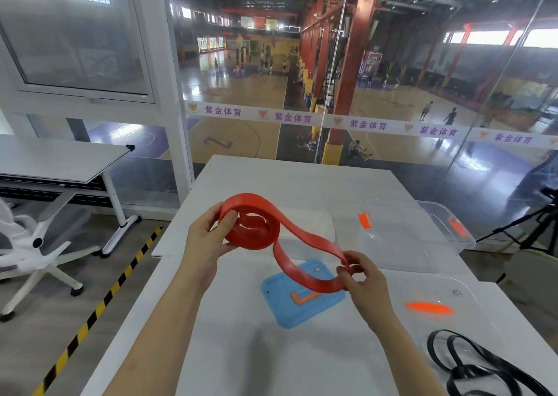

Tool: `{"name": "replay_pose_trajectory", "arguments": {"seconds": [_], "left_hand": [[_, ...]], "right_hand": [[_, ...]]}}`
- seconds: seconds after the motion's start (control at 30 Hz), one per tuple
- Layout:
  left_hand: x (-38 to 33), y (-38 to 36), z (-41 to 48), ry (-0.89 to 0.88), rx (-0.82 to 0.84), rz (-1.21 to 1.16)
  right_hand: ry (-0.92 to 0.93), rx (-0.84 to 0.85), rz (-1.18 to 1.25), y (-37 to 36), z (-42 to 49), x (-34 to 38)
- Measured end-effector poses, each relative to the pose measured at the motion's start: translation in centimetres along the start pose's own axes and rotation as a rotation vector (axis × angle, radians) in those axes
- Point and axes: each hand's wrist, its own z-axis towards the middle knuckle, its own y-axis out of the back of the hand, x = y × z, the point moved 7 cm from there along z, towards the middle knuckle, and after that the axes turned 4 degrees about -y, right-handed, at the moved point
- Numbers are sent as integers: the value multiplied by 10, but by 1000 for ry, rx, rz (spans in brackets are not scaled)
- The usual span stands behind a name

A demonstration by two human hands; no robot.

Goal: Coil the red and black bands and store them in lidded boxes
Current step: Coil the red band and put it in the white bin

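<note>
Pinching the coiled end of the red band (256,229), our left hand (208,241) keeps its thumb pressed on the outer turn near the top of the coil while the other fingers curl behind it. Our right hand (362,278) nips the free end of the same band between thumb and forefinger; the remaining fingers are loosely bent beneath. Between the two grips the band runs from a partly wound spiral of a few turns, dips in a slack S-curve and rises to the right hand. All of it is held in the air above the white table (241,350).

Directly under the slack loop a blue lid (290,308) with an orange latch lies flat on the table. Behind the coil sits a white rectangular box (314,229); we cannot tell whether it holds anything. To the right of it stands a clear plastic box (410,235) with orange clips on its sides, open on top, with nothing visible inside. Nearer to us on the right lies a clear lid (447,311) with an orange handle, and the black band (483,368) rests uncoiled in loose loops partly on it, at the table's near right corner.

Off the table: a white office chair (33,253) and a second desk (60,157) at left, a camera tripod (531,226) at far right.
</note>
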Motion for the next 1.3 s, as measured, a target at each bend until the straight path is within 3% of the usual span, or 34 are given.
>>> {"name": "replay_pose_trajectory", "arguments": {"seconds": [0.23,0.37,0.53,1.07,1.3], "left_hand": [[-3,-4,0,-11,100,55],[-1,-23,-6,-26,209,81],[5,-38,-12,-4,270,83],[-5,-22,-10,-21,488,339],[-10,-27,-14,-26,441,237]], "right_hand": [[-66,200,-8,-14,-4,6],[107,195,-7,-25,-5,51],[226,325,6,-50,-12,88],[140,310,366,-31,0,92],[163,383,232,-47,-13,96]]}}
